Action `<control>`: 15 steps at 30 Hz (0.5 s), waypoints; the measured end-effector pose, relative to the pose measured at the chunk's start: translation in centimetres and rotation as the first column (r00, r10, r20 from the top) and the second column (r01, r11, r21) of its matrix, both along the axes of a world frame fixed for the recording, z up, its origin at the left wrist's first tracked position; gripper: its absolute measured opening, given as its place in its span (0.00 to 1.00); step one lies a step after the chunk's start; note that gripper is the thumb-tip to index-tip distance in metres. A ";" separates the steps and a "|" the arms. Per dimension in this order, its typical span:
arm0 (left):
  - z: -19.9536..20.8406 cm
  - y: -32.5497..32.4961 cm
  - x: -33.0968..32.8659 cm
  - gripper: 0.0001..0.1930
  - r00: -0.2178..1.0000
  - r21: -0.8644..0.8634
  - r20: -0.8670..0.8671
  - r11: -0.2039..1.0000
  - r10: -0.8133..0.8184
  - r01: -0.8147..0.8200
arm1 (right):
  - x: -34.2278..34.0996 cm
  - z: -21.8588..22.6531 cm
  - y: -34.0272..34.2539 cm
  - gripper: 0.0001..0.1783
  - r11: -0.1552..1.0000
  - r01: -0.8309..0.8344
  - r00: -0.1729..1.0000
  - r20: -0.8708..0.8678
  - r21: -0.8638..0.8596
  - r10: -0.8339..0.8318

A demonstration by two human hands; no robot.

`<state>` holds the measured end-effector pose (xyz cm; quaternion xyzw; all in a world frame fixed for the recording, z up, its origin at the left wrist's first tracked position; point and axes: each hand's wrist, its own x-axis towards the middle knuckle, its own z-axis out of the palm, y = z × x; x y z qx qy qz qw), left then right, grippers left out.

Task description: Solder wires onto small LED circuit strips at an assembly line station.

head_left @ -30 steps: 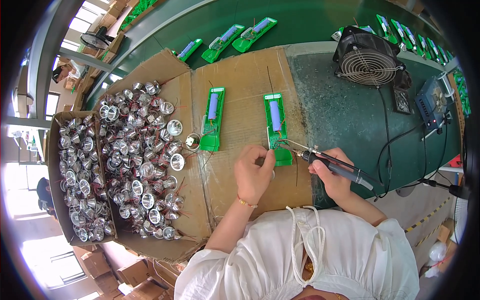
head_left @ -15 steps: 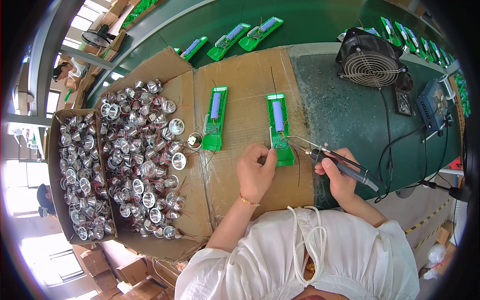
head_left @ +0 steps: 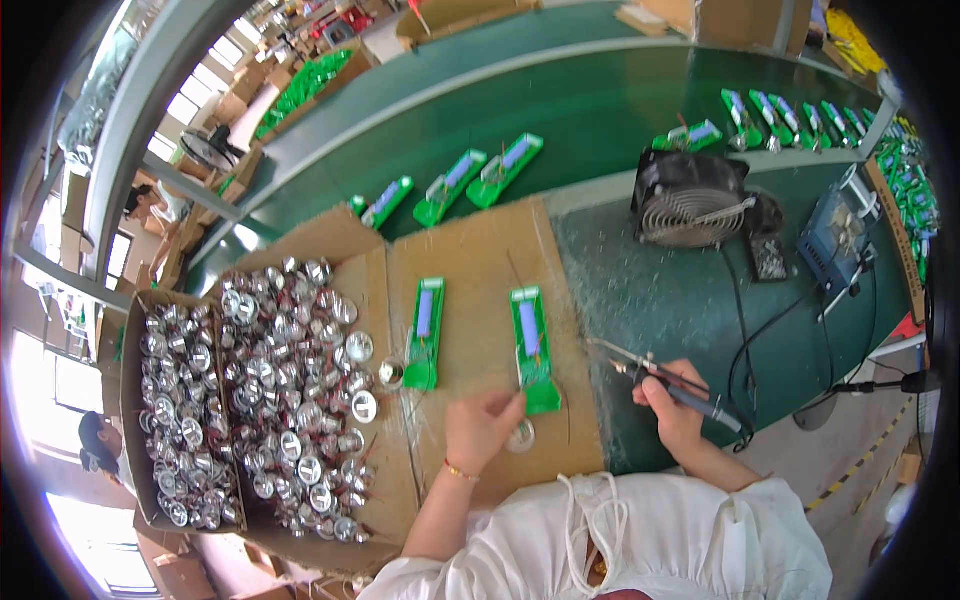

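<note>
Just off the lower left edge of a green plastic housing is my left hand, fingers pinched together and slightly blurred. What they hold, if anything, is hidden. The housing carries a purple battery cell, thin wires and a small circuit board. A silvery reflector cup shows beside my left fingertips. My right hand grips a soldering iron with a thin metal feed tube, its tip apart from the housing. A second green housing with a cell lies further left, a lamp cup beside it.
Cardboard boxes full of reflector cups stand at the left. A black fan and a blue soldering unit stand at the right, cables trailing. More green housings lie on the belt behind. Other people are at far left.
The view has tilted upward, showing more of the belt. My right hand has drawn the iron rightward off the board. My left hand has shifted slightly off the housing, and a reflector cup shows beside it.
</note>
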<state>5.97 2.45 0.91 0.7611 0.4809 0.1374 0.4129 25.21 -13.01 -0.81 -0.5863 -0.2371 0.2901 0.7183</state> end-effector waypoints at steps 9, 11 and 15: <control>-1.0 13.4 16.6 0.12 0.971 0.323 0.000 0.919 -0.238 0.225 | 0.7 -1.6 0.4 0.06 0.999 0.039 0.994 -0.103 0.001 -0.039; -3.5 18.6 19.6 0.14 0.980 0.501 -0.001 0.848 -0.199 0.173 | 0.8 -1.5 0.3 0.07 0.999 0.032 0.991 -0.126 0.000 -0.032; 1.7 18.9 22.2 0.21 0.957 0.715 -0.280 0.682 0.078 0.154 | 2.1 -1.8 0.1 0.07 0.997 0.066 0.980 -0.184 -0.031 -0.071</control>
